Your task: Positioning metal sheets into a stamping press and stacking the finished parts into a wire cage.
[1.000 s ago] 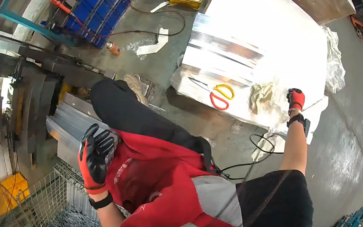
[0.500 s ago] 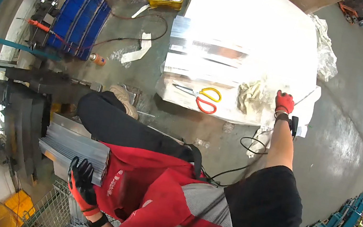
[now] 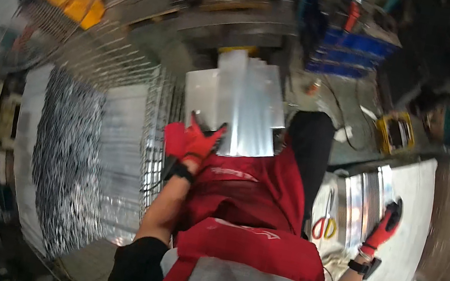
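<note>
Shiny metal sheets (image 3: 248, 108) lie in an uneven, fanned stack in front of my lap. My left hand (image 3: 200, 142), in a red and black glove, is at the stack's near left corner with fingers spread; whether it touches the sheets is blurred. At the right, my right hand (image 3: 383, 227), gloved alike, reaches over a white-covered surface (image 3: 414, 192). Its fingers are stretched out beside a row of metal strips (image 3: 363, 204), with nothing seen in them. Scissors (image 3: 326, 221) with one red and one yellow handle lie left of the strips.
A wire mesh cage (image 3: 155, 128) at my left holds a heap of thin dark metal pieces (image 3: 67, 167). Blue crates (image 3: 348, 54) and a yellow bin (image 3: 396, 133) stand farther off. A dark machine bench (image 3: 234, 22) is beyond the sheets.
The view has swung left, bringing the sheets and cage toward the middle. My right hand has moved from the crumpled cloth to beside the strips. My left hand's fingers have spread.
</note>
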`<state>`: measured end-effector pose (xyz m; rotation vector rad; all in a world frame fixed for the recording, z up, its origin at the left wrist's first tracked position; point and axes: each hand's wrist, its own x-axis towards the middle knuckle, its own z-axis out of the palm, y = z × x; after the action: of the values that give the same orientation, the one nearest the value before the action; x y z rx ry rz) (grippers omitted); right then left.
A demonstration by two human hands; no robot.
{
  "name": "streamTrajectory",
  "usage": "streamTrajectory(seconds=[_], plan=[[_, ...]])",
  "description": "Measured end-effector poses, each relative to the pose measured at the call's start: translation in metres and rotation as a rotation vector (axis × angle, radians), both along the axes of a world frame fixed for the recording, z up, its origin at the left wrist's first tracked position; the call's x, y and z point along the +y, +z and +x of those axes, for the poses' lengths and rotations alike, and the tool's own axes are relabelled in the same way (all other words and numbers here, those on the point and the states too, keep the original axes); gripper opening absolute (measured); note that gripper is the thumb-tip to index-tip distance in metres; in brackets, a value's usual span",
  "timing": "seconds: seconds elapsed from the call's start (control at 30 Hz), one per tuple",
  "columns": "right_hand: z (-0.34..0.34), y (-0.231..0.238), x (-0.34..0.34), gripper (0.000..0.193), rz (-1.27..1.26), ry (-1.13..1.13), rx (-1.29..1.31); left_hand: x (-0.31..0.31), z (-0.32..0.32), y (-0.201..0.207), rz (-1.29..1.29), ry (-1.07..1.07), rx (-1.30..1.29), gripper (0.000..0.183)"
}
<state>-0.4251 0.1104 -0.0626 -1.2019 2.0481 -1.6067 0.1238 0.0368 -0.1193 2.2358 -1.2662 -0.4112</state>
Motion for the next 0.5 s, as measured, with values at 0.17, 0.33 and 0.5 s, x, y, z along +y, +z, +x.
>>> streamTrajectory(seconds=[0.17, 0.33, 0.5], plan=[[0.202, -0.03, -0.123, 0.059, 0.292, 0.73, 0.352, -0.005, -0.014, 0.049, 0.365, -0.076, 0.116, 0.122], [0.311, -0.057, -0.169, 0.048, 0.784, 1.245, 0.946, -0.006, -0.051, -0.019, 0.279, 0.022, 0.265, 0.13], [0.296, -0.114, -0.168, 0.036, 0.815, 1.176, -0.163, 0.005, -0.037, -0.019, 0.183, 0.007, 0.68, 0.132]])
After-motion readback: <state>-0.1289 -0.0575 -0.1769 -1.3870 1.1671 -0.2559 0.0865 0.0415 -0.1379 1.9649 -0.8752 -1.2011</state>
